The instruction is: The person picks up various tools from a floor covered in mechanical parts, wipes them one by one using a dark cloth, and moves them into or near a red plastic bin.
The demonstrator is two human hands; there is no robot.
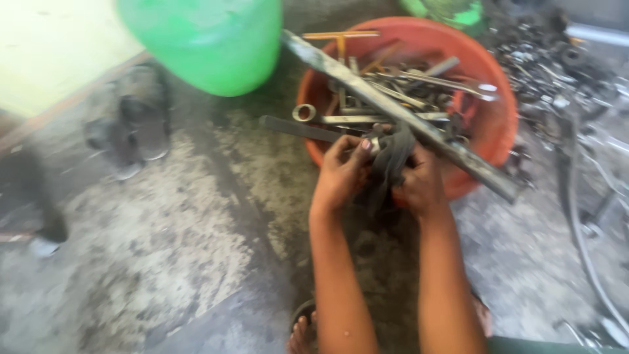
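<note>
Both hands meet at the near rim of the red basin (498, 124): the left hand (341, 174) and the right hand (419, 183) are each closed on a dark, greasy rag (392, 160), which bunches between them and seems wrapped about a small metal piece (375, 144) peeping out at the left fingertips (364, 145); what that piece is I cannot tell through the blur. The rag hangs roughly upright between the palms, equally close to either hand. Just above the knuckles a long grey metal bar (393, 111) lies slantwise across the basin, from its far-left rim to past its near-right rim, crossing right over the right hand. Behind it the basin holds a heap of spanners (432, 78) and a T-handled tool (341, 36). A green bucket (209, 39) stands to the far left, dark sandals (131, 124) rest on the concrete floor (164, 262), and loose scrap parts (557, 72) litter the right side.
</note>
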